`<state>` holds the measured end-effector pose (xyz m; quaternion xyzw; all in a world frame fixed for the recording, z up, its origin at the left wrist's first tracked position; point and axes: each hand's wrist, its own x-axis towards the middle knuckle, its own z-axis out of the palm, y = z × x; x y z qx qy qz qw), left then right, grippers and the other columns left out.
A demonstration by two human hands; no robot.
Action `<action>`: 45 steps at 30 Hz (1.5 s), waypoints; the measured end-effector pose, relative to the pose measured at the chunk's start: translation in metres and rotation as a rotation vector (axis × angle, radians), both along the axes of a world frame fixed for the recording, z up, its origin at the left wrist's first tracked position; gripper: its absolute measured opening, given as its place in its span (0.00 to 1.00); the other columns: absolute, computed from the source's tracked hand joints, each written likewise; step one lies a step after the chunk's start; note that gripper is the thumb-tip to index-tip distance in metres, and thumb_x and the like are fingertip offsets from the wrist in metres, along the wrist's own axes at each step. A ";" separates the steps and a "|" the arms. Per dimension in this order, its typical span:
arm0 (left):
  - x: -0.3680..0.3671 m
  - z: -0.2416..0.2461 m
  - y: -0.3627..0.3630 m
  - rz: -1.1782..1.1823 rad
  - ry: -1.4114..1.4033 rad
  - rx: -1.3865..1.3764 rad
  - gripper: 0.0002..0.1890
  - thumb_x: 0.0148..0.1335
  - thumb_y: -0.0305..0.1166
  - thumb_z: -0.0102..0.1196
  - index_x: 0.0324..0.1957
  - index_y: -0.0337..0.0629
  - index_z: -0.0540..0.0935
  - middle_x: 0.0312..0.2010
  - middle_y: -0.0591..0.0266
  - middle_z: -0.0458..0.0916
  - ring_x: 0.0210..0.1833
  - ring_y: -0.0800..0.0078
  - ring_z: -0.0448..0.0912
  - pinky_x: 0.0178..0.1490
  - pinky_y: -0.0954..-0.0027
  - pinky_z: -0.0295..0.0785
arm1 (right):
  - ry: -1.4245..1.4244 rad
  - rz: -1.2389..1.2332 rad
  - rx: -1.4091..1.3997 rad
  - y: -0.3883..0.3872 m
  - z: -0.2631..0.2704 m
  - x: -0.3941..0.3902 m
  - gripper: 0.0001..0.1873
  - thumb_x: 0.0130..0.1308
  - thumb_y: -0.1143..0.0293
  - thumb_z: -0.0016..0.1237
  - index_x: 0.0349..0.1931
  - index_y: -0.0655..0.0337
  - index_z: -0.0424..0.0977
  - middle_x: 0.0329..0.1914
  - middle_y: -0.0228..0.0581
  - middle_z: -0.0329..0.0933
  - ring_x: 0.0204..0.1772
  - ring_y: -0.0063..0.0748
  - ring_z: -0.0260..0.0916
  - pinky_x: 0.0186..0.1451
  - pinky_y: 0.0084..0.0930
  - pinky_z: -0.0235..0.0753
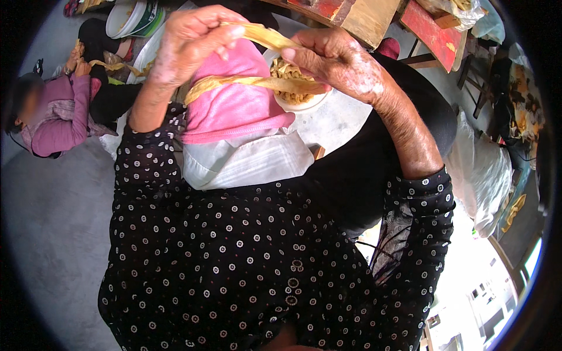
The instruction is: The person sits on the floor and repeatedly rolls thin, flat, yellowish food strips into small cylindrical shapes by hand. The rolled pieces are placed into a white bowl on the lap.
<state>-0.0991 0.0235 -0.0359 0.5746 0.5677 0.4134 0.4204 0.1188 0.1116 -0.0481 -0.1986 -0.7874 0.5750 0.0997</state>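
A long yellowish strip [265, 36], dried and leaf-like, is stretched between my two hands. My left hand [193, 41] pinches its one end between thumb and fingers. Thumb and forefinger of my right hand [336, 61] grip it further right, and a lower length [259, 82] runs from under that hand leftward across a pink cloth [232, 105]. The cloth lies over my lap on top of a whitish fabric [246, 160]. Below my right hand stands a white tub [300, 107] holding many small tan pieces [290, 72]; my hand and the strip hide part of it.
At the left another person [61, 112] in purple sits holding a similar strip [120, 66]. A white-and-green bucket [136, 19] lies tilted behind them. Wooden and red-topped furniture [432, 30] stands at the upper right. A translucent plastic bag [480, 171] rests at the right.
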 end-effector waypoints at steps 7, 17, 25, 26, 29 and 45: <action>0.017 0.018 0.010 -0.071 0.880 0.497 0.09 0.58 0.23 0.47 0.41 0.33 0.75 0.32 0.57 0.76 0.31 0.72 0.76 0.35 0.75 0.72 | 0.175 -0.048 0.067 -0.002 -0.016 -0.010 0.15 0.63 0.64 0.40 0.28 0.69 0.72 0.20 0.47 0.69 0.26 0.34 0.68 0.34 0.29 0.68; 0.036 0.002 -0.009 -0.330 0.532 0.145 0.10 0.55 0.28 0.53 0.37 0.32 0.74 0.25 0.56 0.76 0.28 0.67 0.76 0.31 0.73 0.69 | 0.056 0.190 -0.026 -0.008 -0.003 0.002 0.18 0.60 0.58 0.45 0.30 0.68 0.74 0.17 0.43 0.69 0.23 0.27 0.66 0.27 0.24 0.67; -0.014 0.039 -0.030 -0.310 0.312 -0.149 0.12 0.62 0.31 0.46 0.25 0.34 0.75 0.17 0.70 0.69 0.21 0.87 0.63 0.23 0.81 0.57 | 0.017 0.107 -0.107 -0.016 0.000 -0.004 0.19 0.62 0.55 0.44 0.32 0.66 0.74 0.16 0.29 0.66 0.23 0.16 0.62 0.26 0.18 0.64; -0.029 0.046 -0.032 -0.238 0.192 -0.223 0.12 0.62 0.32 0.47 0.27 0.34 0.75 0.17 0.71 0.69 0.20 0.87 0.63 0.22 0.83 0.57 | 0.032 0.086 -0.109 -0.018 0.006 -0.005 0.19 0.63 0.55 0.43 0.33 0.65 0.73 0.17 0.26 0.65 0.24 0.14 0.62 0.26 0.16 0.64; -0.045 0.040 -0.032 -0.160 -0.577 -0.187 0.11 0.61 0.32 0.48 0.31 0.32 0.75 0.19 0.69 0.72 0.20 0.84 0.67 0.23 0.82 0.61 | 0.196 -0.075 -0.027 -0.027 0.020 -0.016 0.21 0.61 0.53 0.44 0.31 0.66 0.74 0.13 0.33 0.62 0.19 0.23 0.59 0.24 0.24 0.61; 0.061 0.000 -0.005 -0.013 0.422 0.625 0.08 0.59 0.25 0.49 0.37 0.29 0.74 0.32 0.58 0.77 0.22 0.71 0.75 0.24 0.74 0.69 | 0.284 -0.353 -0.193 -0.033 -0.008 -0.010 0.12 0.63 0.68 0.41 0.30 0.72 0.69 0.18 0.41 0.68 0.23 0.25 0.68 0.24 0.23 0.66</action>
